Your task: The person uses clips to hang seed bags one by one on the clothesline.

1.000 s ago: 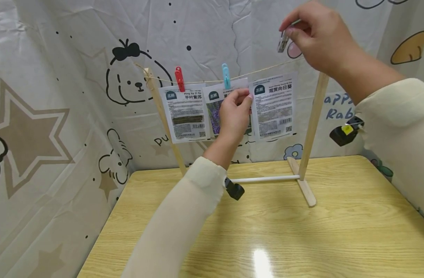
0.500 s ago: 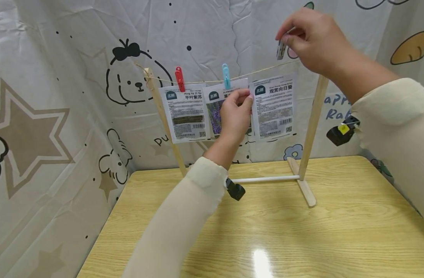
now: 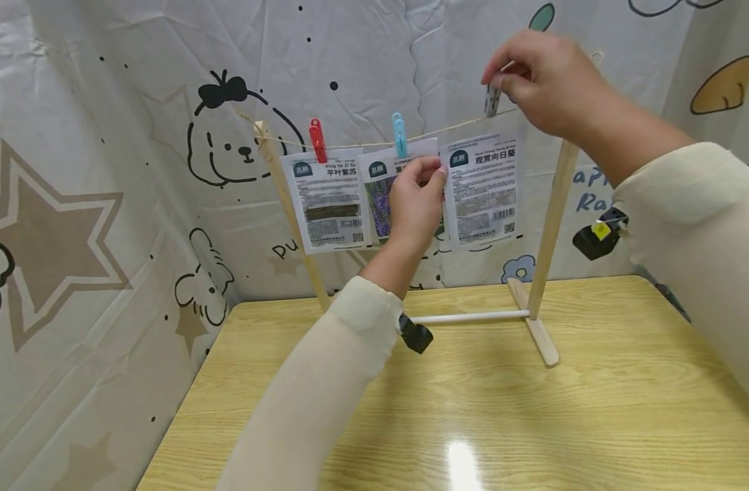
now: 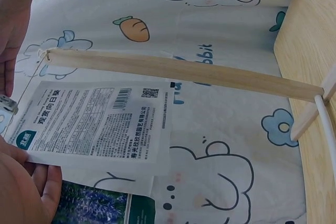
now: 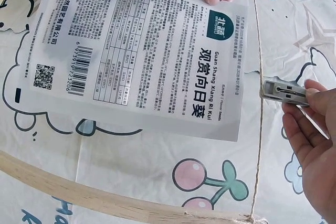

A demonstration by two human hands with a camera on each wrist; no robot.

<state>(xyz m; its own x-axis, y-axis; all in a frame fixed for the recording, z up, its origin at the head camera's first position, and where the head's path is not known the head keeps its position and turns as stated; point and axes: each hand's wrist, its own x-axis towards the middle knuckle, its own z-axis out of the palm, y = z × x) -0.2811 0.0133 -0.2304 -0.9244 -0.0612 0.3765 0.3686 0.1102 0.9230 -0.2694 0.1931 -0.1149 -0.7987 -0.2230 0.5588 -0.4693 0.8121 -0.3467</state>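
- The right hand [image 3: 549,82] pinches a grey clothespin [image 3: 491,100] at the string [image 3: 460,127], just above the white seed packet [image 3: 485,187].
- The left hand [image 3: 414,204] pinches that packet's upper left corner, holding it against the string.
- A red clothespin [image 3: 316,139] and a blue clothespin [image 3: 399,134] pin two more packets on the wooden rack [image 3: 552,211] standing on the counter [image 3: 534,409].
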